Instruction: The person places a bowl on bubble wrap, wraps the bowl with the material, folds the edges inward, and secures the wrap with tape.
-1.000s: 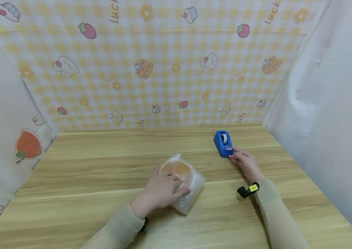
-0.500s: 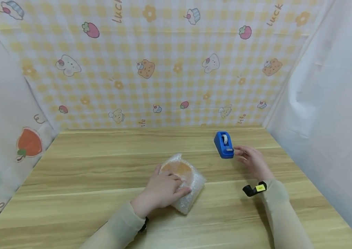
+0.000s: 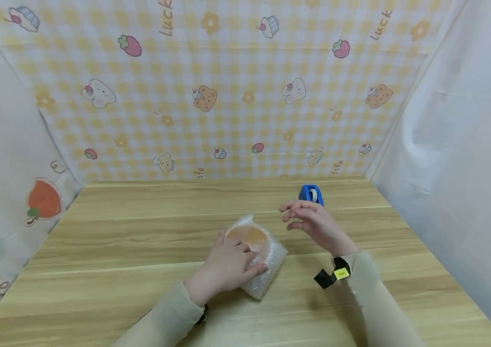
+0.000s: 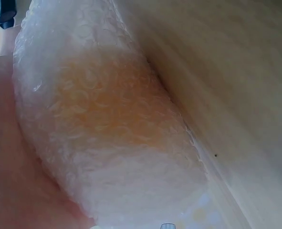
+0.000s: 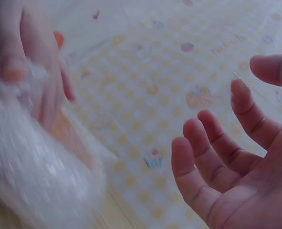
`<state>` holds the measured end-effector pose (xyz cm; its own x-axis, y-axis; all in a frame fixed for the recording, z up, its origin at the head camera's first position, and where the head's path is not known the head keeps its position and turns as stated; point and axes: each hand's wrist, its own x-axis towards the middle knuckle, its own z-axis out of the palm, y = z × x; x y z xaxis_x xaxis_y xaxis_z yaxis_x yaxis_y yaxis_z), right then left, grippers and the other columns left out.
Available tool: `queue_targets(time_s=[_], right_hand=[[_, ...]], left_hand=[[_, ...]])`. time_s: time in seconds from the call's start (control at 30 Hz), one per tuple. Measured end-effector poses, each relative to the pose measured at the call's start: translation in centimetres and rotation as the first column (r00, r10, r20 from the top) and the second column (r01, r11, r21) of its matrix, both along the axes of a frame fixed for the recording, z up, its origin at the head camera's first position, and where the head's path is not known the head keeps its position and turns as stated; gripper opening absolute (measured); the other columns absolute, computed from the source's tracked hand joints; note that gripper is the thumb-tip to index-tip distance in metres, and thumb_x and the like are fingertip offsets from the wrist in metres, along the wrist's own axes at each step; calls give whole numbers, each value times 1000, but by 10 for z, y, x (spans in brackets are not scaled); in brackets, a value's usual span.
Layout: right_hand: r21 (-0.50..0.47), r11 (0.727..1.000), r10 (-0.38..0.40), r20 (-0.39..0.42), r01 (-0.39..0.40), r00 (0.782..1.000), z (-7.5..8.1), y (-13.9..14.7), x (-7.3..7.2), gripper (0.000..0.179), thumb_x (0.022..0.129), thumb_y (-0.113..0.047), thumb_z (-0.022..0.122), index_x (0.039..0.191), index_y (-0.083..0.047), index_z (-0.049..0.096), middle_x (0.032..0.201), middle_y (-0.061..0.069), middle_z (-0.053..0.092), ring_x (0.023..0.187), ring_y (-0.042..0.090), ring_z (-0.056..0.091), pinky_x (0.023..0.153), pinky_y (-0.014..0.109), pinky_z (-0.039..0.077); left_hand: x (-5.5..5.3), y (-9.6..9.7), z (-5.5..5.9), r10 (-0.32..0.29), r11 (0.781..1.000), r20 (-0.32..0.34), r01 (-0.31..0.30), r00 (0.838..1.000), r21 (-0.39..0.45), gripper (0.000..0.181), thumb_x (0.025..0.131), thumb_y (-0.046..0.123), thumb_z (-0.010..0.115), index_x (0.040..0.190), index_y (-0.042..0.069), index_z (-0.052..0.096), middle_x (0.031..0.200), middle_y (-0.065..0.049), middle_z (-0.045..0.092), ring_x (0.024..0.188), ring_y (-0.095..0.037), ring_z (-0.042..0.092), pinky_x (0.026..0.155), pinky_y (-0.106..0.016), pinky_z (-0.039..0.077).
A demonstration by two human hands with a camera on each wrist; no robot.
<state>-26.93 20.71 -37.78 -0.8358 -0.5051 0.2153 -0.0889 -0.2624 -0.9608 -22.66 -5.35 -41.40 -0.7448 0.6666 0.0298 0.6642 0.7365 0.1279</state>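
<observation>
My left hand (image 3: 230,262) rests on a flat package in bubble wrap (image 3: 273,258), fingers spread over its top and thumb across its right part. Something round and orange shows through the wrap (image 4: 107,100). My right hand (image 3: 316,226) hovers to the right of the package, fingers apart and loosely bent. In the right wrist view its thumb (image 5: 272,69) stands away from the index finger, and a thin, clear edge shows beside the index fingertip. Behind that hand is a blue tape dispenser (image 3: 304,194) with a white roll; its front is hidden.
Pale wood table (image 3: 132,226) lies under everything. A yellow checked cloth (image 3: 245,120) with cartoon prints hangs at the back. White cloths hang at the left and the right (image 3: 457,144).
My right hand has left the front of the tape dispenser, drawn off to the right, then moved left towards the package. My left hand and the package have stayed in place.
</observation>
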Motion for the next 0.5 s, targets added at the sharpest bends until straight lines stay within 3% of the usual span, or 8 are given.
queue_targets(time_s=[0.33, 0.5], right_hand=[[28, 993, 104, 174, -110, 979, -3, -49, 4, 23, 103, -15, 43, 95, -13, 65, 115, 5, 59, 103, 21, 58, 91, 54, 49], [57, 989, 122, 226, -138, 966, -13, -57, 3, 23, 104, -18, 43, 101, -11, 65, 115, 6, 59, 106, 23, 58, 91, 58, 46]], left_hand=[[-2, 1, -2, -10, 1000, -36, 10, 999, 11, 68, 96, 68, 23, 128, 24, 65, 129, 4, 62, 129, -24, 44, 111, -64, 7], [-8, -4, 2, -26, 996, 1, 26, 1000, 86, 69, 94, 70, 28, 120, 22, 70, 114, 8, 68, 122, -22, 49, 110, -65, 9]])
